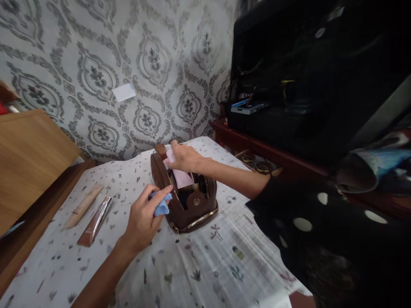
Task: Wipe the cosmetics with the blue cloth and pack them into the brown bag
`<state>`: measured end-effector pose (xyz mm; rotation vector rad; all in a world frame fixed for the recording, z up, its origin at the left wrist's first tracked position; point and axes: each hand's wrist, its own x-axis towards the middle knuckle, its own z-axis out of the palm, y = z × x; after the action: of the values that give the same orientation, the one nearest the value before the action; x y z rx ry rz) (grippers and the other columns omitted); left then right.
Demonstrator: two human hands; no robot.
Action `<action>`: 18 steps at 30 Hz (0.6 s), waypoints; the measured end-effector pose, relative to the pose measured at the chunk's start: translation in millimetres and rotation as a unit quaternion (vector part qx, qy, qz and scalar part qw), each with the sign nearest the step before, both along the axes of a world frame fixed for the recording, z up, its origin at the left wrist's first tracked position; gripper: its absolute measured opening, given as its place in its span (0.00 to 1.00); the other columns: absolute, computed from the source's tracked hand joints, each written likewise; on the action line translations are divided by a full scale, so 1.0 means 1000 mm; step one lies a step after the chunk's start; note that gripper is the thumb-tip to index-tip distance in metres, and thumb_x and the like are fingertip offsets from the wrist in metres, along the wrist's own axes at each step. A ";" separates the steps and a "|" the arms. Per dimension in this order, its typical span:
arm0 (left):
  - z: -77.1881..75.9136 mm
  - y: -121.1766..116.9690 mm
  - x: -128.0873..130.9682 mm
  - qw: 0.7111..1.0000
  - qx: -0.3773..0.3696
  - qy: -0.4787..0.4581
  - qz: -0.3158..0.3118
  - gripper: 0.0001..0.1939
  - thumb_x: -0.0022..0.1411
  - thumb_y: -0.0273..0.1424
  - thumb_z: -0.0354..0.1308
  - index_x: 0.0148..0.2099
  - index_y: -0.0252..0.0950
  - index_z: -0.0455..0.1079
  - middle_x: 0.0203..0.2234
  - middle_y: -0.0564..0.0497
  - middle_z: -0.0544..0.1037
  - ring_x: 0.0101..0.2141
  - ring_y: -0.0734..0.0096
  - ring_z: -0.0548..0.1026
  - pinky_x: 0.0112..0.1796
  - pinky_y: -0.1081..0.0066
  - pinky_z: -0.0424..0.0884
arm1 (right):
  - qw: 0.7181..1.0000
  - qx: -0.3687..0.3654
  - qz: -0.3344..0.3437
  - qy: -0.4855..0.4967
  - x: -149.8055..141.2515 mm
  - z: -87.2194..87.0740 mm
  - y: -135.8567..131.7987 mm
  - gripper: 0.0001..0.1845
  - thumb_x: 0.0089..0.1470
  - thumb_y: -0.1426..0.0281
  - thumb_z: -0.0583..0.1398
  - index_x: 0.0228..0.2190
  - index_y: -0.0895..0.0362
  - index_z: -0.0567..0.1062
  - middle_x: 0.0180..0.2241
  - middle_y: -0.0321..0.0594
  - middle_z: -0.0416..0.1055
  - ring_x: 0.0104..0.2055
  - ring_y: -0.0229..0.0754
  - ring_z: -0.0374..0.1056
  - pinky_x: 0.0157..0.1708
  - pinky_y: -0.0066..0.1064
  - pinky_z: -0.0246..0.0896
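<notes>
A brown toiletry bag (192, 216) with gold zips stands unzipped on the cloth-covered table. My right hand (186, 157) is closed around a pale pink squeeze tube (182, 177) over the bag's opening, the tube's flat end pointing down into it. By the bag's near left side, my left hand (144, 216) grips a crumpled blue cloth (163, 205) between thumb and fingers. The bag's contents are mostly hidden by shadow and the tube. Left of my left hand lie a shiny brown tube (94, 222) and a beige tube (84, 206).
White patterned cloth (205, 265) covers the table. A wooden box or panel (35, 158) borders it on the left. At the right stand a dark television (289, 85) on a reddish cabinet and a small tray (276, 171) with round gold-rimmed items. Patterned wallpaper (154, 60) rises behind.
</notes>
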<state>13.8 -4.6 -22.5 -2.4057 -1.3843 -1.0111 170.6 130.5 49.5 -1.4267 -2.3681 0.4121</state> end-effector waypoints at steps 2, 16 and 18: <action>0.000 0.001 0.000 1.000 0.002 -0.001 -0.003 0.16 0.73 0.31 0.49 0.57 0.37 0.72 0.36 0.49 0.69 0.32 0.73 0.71 0.32 0.74 0.68 | 1.000 0.002 0.006 -0.026 -0.009 -0.002 0.002 0.27 0.58 0.66 0.63 0.55 0.64 0.65 0.51 0.60 0.74 0.55 0.59 0.71 0.49 0.40 0.65; -0.003 0.002 -0.002 1.000 0.008 -0.018 -0.022 0.17 0.71 0.28 0.51 0.59 0.37 0.71 0.36 0.49 0.69 0.32 0.74 0.71 0.32 0.75 0.68 | 0.995 -0.035 0.046 -0.083 -0.014 -0.014 0.021 0.19 0.60 0.65 0.59 0.48 0.62 0.79 0.53 0.59 0.75 0.55 0.59 0.73 0.51 0.42 0.67; -0.003 0.002 -0.001 0.999 0.009 -0.023 -0.024 0.17 0.71 0.28 0.51 0.58 0.37 0.71 0.36 0.49 0.69 0.32 0.74 0.71 0.32 0.75 0.68 | 0.995 -0.036 0.048 -0.082 -0.012 -0.014 0.022 0.19 0.61 0.64 0.58 0.47 0.60 0.80 0.51 0.57 0.76 0.53 0.57 0.73 0.50 0.41 0.67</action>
<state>12.7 -2.9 -25.8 -2.4279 -1.3329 -1.0927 158.4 152.4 35.6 -1.4336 -2.5853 0.4238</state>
